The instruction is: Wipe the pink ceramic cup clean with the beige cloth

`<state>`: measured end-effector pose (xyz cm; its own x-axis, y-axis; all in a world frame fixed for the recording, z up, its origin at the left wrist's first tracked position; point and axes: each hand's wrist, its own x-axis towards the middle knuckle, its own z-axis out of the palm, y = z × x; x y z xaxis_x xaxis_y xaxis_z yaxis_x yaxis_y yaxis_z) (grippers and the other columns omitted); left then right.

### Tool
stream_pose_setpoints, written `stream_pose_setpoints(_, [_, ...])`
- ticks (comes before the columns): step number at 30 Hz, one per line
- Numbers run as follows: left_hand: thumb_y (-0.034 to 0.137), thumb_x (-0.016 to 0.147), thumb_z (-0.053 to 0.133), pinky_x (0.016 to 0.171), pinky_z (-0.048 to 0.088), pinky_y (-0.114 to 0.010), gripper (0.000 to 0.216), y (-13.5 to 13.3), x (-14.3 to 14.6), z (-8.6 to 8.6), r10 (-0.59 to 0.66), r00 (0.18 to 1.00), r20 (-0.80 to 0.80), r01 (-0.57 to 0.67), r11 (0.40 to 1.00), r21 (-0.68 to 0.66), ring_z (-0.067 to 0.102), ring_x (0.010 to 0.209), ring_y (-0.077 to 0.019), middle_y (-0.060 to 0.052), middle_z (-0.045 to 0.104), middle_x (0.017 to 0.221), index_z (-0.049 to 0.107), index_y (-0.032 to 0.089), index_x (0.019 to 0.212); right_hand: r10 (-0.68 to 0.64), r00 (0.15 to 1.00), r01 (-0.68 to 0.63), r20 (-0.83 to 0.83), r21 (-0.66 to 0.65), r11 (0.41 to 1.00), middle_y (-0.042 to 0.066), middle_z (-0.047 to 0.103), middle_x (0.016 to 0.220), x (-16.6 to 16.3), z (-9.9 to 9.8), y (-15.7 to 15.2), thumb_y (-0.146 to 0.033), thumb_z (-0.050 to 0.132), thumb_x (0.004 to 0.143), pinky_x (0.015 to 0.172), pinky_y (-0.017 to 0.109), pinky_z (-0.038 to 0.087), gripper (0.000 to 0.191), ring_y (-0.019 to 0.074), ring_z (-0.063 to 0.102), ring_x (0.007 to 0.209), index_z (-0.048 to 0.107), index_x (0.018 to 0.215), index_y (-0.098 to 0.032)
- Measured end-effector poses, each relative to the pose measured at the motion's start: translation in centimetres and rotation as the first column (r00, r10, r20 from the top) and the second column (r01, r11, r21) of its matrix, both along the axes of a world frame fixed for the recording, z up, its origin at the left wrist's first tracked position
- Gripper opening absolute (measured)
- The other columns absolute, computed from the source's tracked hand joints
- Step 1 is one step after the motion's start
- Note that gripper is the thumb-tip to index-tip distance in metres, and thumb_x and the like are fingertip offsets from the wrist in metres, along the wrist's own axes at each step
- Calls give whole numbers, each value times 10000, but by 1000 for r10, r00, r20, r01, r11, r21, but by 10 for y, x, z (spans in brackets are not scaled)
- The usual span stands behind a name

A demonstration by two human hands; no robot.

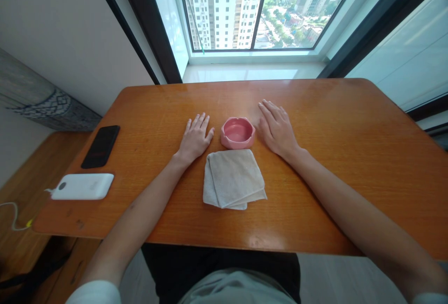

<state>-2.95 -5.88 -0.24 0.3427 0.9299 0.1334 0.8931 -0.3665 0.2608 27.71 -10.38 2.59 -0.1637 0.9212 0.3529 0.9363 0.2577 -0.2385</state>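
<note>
A small pink ashtray (237,132) sits near the middle of the wooden table (350,145). Just in front of it lies a folded beige cloth (233,179). My left hand (195,137) rests flat on the table to the left of the ashtray, fingers stretched out, holding nothing. On the ashtray's right my right hand (276,128) also lies flat with its fingers extended, close beside the rim, and empty.
A black phone (101,145) and a white power bank (83,186) with a cable lie at the table's left end. A large window (255,10) stands beyond the far edge. A wooden bench (31,187) runs along the left.
</note>
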Motion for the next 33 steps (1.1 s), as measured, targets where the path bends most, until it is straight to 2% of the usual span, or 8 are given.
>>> stream_pose_setpoints(3, [433, 1144, 389, 1449, 205, -566, 656, 0, 0, 0, -2, 1000, -3, 2, 1000, 2, 308, 1735, -322, -157, 352, 1830, 430, 107, 1712, 206, 978, -209, 35, 88, 974, 84, 371, 1847, -17, 9, -15, -364, 272, 1158, 1421, 589, 217, 638, 297, 303, 1730, 354, 1776, -233])
stream_pose_setpoints(6, [434, 1146, 383, 1446, 211, -567, 654, 0, 0, 0, 2, 1000, -10, -2, 1000, 6, 303, 1737, -322, -161, 355, 1828, 434, 104, 1708, 439, 895, -443, 80, 41, 895, 48, 592, 1706, -31, 10, -22, -391, 354, 1168, 1435, 616, 150, 538, 290, 461, 1642, 565, 1655, -305])
stream_pose_setpoints(11, [429, 1148, 387, 1448, 207, -558, 651, 0, 1, 0, 4, 1000, -12, -4, 1000, 2, 298, 1739, -321, -159, 358, 1828, 431, 101, 1708, 478, 873, -479, 93, -6, 878, 54, 822, 1356, -33, 4, -16, -435, 422, 1168, 1407, 625, 210, 438, 288, 687, 1316, 768, 1398, -294])
stream_pose_setpoints(15, [431, 1146, 389, 1446, 214, -568, 651, -1, 0, 1, 2, 1000, -5, -1, 1000, 3, 302, 1737, -322, -162, 357, 1827, 435, 102, 1706, 333, 933, -336, 136, -1, 942, 86, 823, 1287, -16, 5, -4, -468, 346, 1175, 1368, 560, 272, 513, 304, 659, 1338, 796, 1302, -258])
stream_pose_setpoints(20, [432, 1147, 389, 1450, 205, -564, 647, -1, 0, 0, 0, 1000, 7, 0, 1000, 0, 300, 1739, -318, -155, 360, 1828, 441, 112, 1707, -56, 991, 50, 122, 48, 998, 150, 799, 1334, 33, 2, 19, -485, 275, 1163, 1260, 589, 338, 581, 372, 620, 1359, 761, 1340, -219])
stream_pose_setpoints(24, [437, 1143, 405, 1446, 219, -570, 627, 0, -1, -2, 1, 1000, 26, -1, 1000, 12, 313, 1736, -310, -140, 377, 1823, 456, 163, 1704, -387, 915, 376, 116, 105, 921, 261, 778, 1324, 97, -5, 36, -450, 324, 1137, 1090, 569, 417, 575, 418, 622, 1280, 763, 1321, -127])
stream_pose_setpoints(28, [429, 1143, 410, 1448, 210, -569, 634, 0, 0, -2, 2, 1000, 23, -3, 1000, 6, 310, 1736, -317, -148, 368, 1825, 449, 139, 1706, -647, 754, 637, 111, 112, 762, 317, 770, 1317, 153, -14, 44, -356, 457, 1075, 971, 548, 414, 480, 438, 596, 1277, 791, 1297, -91])
stream_pose_setpoints(33, [425, 1149, 403, 1454, 201, -548, 643, -1, 1, 1, 10, 1000, -1, -10, 1000, -4, 298, 1740, -313, -148, 357, 1830, 437, 113, 1710, -736, 674, 724, 62, 143, 675, 354, 759, 1291, 180, -24, 49, -316, 500, 1042, 973, 567, 401, 468, 431, 551, 1286, 802, 1299, -68])
